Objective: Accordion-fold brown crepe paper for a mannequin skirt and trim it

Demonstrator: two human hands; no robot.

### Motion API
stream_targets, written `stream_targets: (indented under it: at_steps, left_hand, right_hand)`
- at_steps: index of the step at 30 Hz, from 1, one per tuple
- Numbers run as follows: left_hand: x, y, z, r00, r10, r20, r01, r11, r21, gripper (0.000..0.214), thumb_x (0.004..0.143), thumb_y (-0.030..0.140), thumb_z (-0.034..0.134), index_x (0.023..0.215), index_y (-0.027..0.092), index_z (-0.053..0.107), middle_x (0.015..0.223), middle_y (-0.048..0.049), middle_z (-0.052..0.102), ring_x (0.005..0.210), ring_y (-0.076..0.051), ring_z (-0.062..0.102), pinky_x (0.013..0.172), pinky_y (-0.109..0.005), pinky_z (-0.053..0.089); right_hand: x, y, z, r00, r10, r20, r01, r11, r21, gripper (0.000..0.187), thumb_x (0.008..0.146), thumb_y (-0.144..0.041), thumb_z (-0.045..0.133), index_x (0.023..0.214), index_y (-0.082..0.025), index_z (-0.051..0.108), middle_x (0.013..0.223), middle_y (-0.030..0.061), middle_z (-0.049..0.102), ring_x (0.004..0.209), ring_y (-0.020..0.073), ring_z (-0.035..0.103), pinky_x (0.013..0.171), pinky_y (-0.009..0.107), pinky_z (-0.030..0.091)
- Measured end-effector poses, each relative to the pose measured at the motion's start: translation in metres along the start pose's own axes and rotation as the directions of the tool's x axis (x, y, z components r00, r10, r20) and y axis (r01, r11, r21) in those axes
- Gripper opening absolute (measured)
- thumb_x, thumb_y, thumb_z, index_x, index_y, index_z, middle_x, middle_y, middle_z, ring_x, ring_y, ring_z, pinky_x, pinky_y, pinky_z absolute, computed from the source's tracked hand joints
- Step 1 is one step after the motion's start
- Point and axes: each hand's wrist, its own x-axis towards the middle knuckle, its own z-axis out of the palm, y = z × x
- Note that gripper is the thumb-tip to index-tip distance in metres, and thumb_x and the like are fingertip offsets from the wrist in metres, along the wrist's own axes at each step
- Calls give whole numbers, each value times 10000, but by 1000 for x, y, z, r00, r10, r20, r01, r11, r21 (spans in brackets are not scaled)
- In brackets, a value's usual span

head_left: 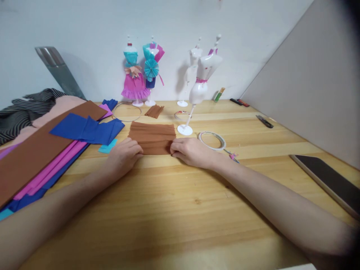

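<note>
Both forearms stretch over the wooden bench [174, 210] to a pleated brown crepe paper [153, 133] lying flat at mid-bench. Its near corners are pinched by the left hand [123, 154] and the right hand [191, 152], fingers closed on the folds, likely so the pleats cannot spring open. Beyond lie a tape ring [212, 139] and a bare white mannequin [200, 80]; dressed mannequins [135, 77] stand by the wall.

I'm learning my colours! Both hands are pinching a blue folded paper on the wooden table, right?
Not quite. The folded paper that the left hand and the right hand pinch is brown, not blue, as the head view shows. The blue sheets lie apart, to the left. The rest is right: it lies on the wooden table.
</note>
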Motion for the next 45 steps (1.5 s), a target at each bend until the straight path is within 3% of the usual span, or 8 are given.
stream_targets:
  at_steps: [5,11,17,32,45]
  left_hand:
    - [3,-1,-3,994,-68,83,82,981,-175,141,837,163,575,705,159,626,693,-24,620,711,-163,530,643,-276,396]
    - [8,-2,-9,974,-151,167,197,931,-307,163,839,225,542,716,164,628,706,-27,630,708,-160,547,666,-284,409]
    - [10,-1,-11,973,-139,184,190,936,-297,208,851,263,501,700,168,608,701,-32,625,704,-164,542,662,-289,406]
    - [10,-6,-9,976,-87,201,142,951,-276,235,881,264,471,705,174,599,706,-32,632,711,-162,552,666,-280,418]
    - [6,-4,-7,989,-30,144,57,981,-184,195,875,215,486,719,172,596,706,-31,623,704,-164,532,644,-276,399]
  right_hand:
    - [-1,5,-4,999,31,35,-36,990,134,113,838,-108,526,799,-160,619,817,46,653,702,132,549,642,243,353]
    - [1,11,-4,996,75,56,-84,979,184,136,870,-150,491,800,-158,608,787,48,651,682,136,546,639,248,361]
    - [2,8,-5,992,100,82,-114,975,191,33,817,-182,585,793,-163,572,778,30,620,668,127,517,629,238,351]
    - [3,5,-8,992,84,99,-100,980,174,196,914,-191,412,767,-163,538,793,53,596,674,135,488,655,255,354]
    - [2,11,-3,993,100,67,-113,971,212,93,853,-148,501,781,-162,559,756,28,609,659,122,500,630,238,338]
